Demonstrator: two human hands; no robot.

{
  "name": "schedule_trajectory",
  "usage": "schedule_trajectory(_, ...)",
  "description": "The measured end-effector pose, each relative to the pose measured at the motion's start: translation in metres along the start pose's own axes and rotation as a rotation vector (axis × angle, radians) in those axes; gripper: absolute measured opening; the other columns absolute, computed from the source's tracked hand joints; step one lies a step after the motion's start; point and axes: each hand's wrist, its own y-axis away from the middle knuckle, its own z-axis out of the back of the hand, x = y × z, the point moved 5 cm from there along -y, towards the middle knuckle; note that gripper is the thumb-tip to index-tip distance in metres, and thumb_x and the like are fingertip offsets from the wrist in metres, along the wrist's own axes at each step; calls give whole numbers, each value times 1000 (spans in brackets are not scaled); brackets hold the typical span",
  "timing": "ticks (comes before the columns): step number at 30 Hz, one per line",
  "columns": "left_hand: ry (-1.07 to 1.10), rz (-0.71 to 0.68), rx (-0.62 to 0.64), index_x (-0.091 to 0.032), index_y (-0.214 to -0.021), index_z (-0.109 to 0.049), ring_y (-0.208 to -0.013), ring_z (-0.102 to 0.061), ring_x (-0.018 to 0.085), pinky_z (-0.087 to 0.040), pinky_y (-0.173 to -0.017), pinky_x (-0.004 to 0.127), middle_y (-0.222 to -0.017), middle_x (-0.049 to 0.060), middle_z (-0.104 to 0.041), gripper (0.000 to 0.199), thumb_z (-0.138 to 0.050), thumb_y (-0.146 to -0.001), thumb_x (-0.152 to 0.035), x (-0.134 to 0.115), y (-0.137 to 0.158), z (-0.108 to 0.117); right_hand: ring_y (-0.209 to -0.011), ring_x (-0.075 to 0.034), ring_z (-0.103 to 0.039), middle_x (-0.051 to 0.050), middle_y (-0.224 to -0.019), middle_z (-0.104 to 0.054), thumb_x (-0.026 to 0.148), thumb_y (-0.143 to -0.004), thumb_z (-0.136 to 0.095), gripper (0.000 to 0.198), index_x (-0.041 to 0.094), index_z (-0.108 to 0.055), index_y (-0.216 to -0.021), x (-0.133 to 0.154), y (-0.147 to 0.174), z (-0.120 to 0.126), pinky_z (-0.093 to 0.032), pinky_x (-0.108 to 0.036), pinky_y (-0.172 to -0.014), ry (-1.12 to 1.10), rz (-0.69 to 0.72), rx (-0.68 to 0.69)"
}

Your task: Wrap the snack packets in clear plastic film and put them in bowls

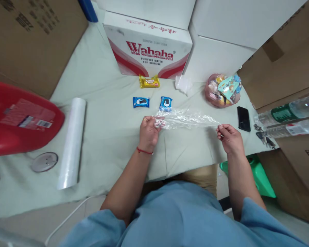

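Note:
Between my two hands stretches a clear plastic bag or film [186, 119], crumpled and thin. My left hand [148, 132] pinches its left end, where something small and pinkish shows through the plastic. The right end is pinched in the fingers of my right hand [229, 136]. Just beyond the film lies a blue snack packet [166, 103], its lower edge partly behind the plastic. Another blue snack packet [141, 102] lies to its left. Farther back, a yellow snack packet [149, 81] rests before the Wahaha carton.
A Wahaha carton [154, 51] stands at the back. On the right are a pink bowl of snacks [209, 94], a black phone [243, 119], keys [265, 139] and plastic bottles [285, 115]. A plastic roll [72, 144] and a red container [23, 120] occupy the left.

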Motion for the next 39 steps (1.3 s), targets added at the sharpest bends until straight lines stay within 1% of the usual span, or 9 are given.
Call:
schedule_trajectory(7, -99, -7, -97, -26, -95, -46, -57, -68, 10, -43, -45, 15, -80, -5, -71, 39, -81, -85, -39, -7, 5, 1, -68, -12, -58, -3, -92, -70, 53, -77, -86, 40, 23, -64, -92, -5, -1, -10, -46, -20, -51, 96, -32, 142)
schedule_trajectory(11, -89, 30, -157, -24, -92, -48, -53, -65, 9, -39, -44, 13, -69, -6, -66, 28, -76, -88, -27, -8, 4, 1, -101, -23, -66, -9, -127, -65, 53, -85, -80, 47, 27, -62, -120, 16, 8, -16, -62, -39, -78, 531, 467, 18)
schedule_trajectory(14, -91, 42, -167, -23, -90, -49, -53, -65, 9, -39, -45, 13, -67, -6, -65, 22, -71, -90, -22, -10, 5, 0, -128, -33, -57, -14, -142, -59, 50, -88, -79, 54, 28, -61, -134, 22, 25, -46, -56, -54, -102, 799, 836, 251)
schedule_trajectory(17, -73, 68, -185, -23, -88, -50, -54, -64, 8, -41, -46, 13, -65, -6, -63, 22, -71, -89, -20, -12, 7, 1, -128, -35, -55, -16, -140, -63, 40, -96, -71, 34, 25, -67, -126, 8, 34, -73, -51, -57, -107, 962, 966, 446)
schedule_trajectory(21, 14, 97, -85, -24, -96, -52, -65, -72, 11, -46, -49, 15, -83, 0, -73, 30, -76, -89, -41, -18, 13, -3, -97, -28, -64, -11, -102, -74, 26, -100, -55, 16, 23, -71, -99, -14, 31, -92, -54, -46, -89, 900, 783, 417)
schedule_trajectory(24, 42, 99, -27, -27, -107, -54, -81, -77, 17, -50, -52, 18, -108, 5, -74, 45, -75, -87, -61, -19, 19, -7, -69, -19, -61, -3, -81, -70, 36, -97, -60, 16, 23, -67, -94, -21, 30, -102, -52, -35, -70, 650, 464, 333)
schedule_trajectory(27, -65, 54, -32, -26, -102, -56, -78, -75, 14, -47, -51, 18, -106, 2, -69, 48, -79, -82, -62, -17, 24, -10, -55, -14, -52, 1, -73, -66, 46, -93, -65, 23, 23, -65, -91, -20, 34, -118, -44, -28, -55, 449, 230, 284)
schedule_trajectory(32, -297, 90, 149, -20, -88, -61, -65, -65, 11, -36, -42, 18, -92, 3, -67, 52, -81, -81, -68, 0, 31, -22, -58, -15, -56, 1, -72, -66, 46, -91, -67, 21, 24, -66, -89, -13, 44, -147, -43, -27, -57, 458, 293, 301)
schedule_trajectory(39, -336, -4, 165, -20, -75, -60, -57, -47, 8, -30, -48, 20, -64, -6, -55, 41, -97, -69, -39, 2, 29, -21, -56, -15, -55, 2, -68, -63, 52, -89, -73, 27, 26, -67, -86, -18, 56, -163, -41, -27, -53, 408, 271, 380)
